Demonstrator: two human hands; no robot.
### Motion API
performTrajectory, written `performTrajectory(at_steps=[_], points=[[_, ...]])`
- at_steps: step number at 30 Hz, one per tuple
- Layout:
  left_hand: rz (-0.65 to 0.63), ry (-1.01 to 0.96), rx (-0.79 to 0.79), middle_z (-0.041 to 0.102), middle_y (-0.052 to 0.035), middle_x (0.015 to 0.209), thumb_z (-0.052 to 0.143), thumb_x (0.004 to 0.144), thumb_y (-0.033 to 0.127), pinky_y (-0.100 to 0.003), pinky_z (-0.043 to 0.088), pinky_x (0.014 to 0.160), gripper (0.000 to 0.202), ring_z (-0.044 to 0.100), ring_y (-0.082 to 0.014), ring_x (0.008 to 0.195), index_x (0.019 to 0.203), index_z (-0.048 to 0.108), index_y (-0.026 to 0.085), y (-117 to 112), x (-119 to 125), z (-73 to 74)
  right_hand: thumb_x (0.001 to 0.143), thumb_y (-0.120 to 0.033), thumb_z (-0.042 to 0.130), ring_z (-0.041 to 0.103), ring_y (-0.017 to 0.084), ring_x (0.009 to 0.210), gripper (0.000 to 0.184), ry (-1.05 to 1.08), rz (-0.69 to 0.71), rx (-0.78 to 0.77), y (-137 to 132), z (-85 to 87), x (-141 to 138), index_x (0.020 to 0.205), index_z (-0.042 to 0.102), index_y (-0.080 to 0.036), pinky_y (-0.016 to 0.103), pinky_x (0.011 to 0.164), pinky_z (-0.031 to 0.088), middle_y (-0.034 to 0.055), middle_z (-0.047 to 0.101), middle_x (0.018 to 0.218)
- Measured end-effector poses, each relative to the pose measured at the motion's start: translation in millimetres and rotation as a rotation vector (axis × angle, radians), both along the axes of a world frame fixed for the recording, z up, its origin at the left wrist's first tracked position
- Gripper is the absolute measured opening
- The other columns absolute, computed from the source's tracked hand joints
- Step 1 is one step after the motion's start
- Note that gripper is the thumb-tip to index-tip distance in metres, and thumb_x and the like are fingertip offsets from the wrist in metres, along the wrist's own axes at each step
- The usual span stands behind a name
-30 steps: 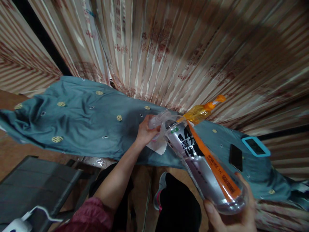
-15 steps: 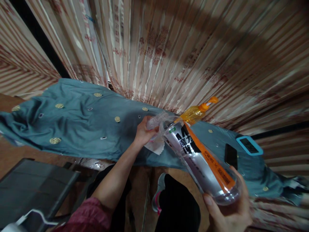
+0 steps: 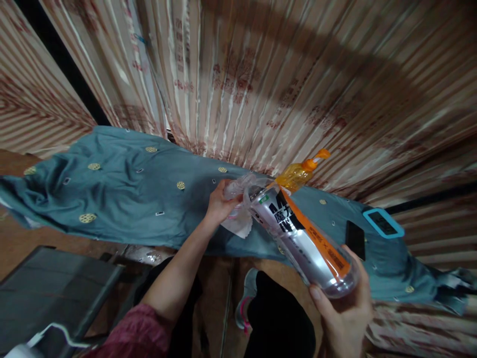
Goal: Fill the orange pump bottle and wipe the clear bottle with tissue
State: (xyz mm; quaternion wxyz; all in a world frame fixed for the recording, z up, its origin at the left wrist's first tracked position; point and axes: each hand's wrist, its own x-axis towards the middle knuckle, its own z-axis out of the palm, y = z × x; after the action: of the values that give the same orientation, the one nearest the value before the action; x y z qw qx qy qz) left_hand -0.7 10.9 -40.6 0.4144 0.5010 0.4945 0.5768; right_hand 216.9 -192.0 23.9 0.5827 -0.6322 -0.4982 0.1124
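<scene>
My right hand (image 3: 345,308) grips the base of a large clear plastic bottle (image 3: 298,233) with a silver, black and orange label. The bottle is tilted, its base toward me and its neck end toward my left hand (image 3: 221,204). That hand is closed around a small clear plastic bottle (image 3: 238,186), partly hidden by the fingers. Whether the two bottles touch, I cannot tell. Beneath my left hand a white tissue (image 3: 240,223) lies on the cloth. Just beyond the large bottle is a yellow pump bottle (image 3: 296,175) with an orange top.
A blue-green patterned cloth (image 3: 122,199) covers the long narrow surface. On its right lie a black phone (image 3: 355,241) and a blue-framed device (image 3: 383,223). Pleated printed sheeting (image 3: 238,74) rises behind. A dark stool-like surface (image 3: 52,293) stands at lower left.
The large bottle and my right hand have shifted slightly left and upward, with the bottle still tilted. My left hand stays almost in place, still holding the small bottle.
</scene>
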Motion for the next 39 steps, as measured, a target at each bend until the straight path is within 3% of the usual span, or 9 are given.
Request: performTrajectory(at_steps=[11,19,26,39], points=[[0.018,-0.004,0.009,0.075,-0.0027,0.092,0.086,0.063,0.035,-0.030,0.052,0.078,0.044,0.070,-0.0197,0.083,0.099,0.067,0.018,0.0,0.6,1.3,0.064,-0.045,0.090,0.061,0.029,0.119,0.090,-0.011,0.075,-0.026,9.6,-4.3,15.1,0.144,0.056,-0.024,0.044,0.100,0.051,0.0118,0.058,0.142],[0.004,-0.040,-0.002,0.072,-0.0022,0.090,0.084,0.061,0.036,-0.029,0.049,0.075,0.044,0.066,-0.0183,0.080,0.096,0.064,0.019,0.4,2.7,0.3,0.061,-0.042,0.092,0.059,0.032,0.124,0.092,-0.010,0.126,-0.019,18.3,-5.6,33.5,0.144,0.057,-0.024,0.050,0.109,0.045,0.0119,0.058,0.143],[0.009,-0.003,0.002,0.074,-0.0022,0.092,0.085,0.062,0.033,-0.028,0.051,0.075,0.042,0.068,-0.0185,0.082,0.096,0.065,0.019,1.1,3.0,2.3,0.063,-0.050,0.090,0.064,0.031,0.116,0.092,-0.038,0.108,-0.024,22.6,-5.6,37.3,0.144,0.056,-0.023,0.049,0.105,0.050,0.0123,0.062,0.138],[0.051,-0.043,0.041,0.077,-0.0022,0.091,0.088,0.062,0.033,-0.029,0.054,0.079,0.042,0.071,-0.0191,0.085,0.095,0.067,0.019,-1.0,-0.1,1.1,0.065,-0.043,0.090,0.057,0.032,0.127,0.089,0.018,0.122,0.016,23.1,-10.9,28.2,0.145,0.057,-0.024,0.055,0.119,0.032,0.0105,0.058,0.143]])
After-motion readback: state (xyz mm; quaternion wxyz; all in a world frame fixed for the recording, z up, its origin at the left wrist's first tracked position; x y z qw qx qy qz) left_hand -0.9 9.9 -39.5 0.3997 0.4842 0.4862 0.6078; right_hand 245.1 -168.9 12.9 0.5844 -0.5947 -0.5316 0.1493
